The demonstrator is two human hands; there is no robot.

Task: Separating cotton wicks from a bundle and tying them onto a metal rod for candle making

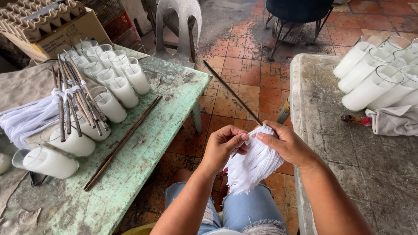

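Observation:
My left hand [222, 146] and my right hand [285, 143] meet in front of me over my lap. Together they pinch the top of a bundle of white wick strings [252, 167] that hangs down between them. A thin dark stick [230, 91] rises from the bundle's top toward the upper left, and the strings are looped on its lower end. My right hand cups the bundle from the right; my left fingertips pinch strings at the top.
A green worn table [165, 126] on the left carries several glass candles [122, 89], sticks with white wicks [69, 102] and a long loose stick [122, 143]. A grey table [331, 130] on the right holds more glass candles [370, 82] and a cloth [394, 119]. Egg cartons [39, 17] sit on a cardboard box.

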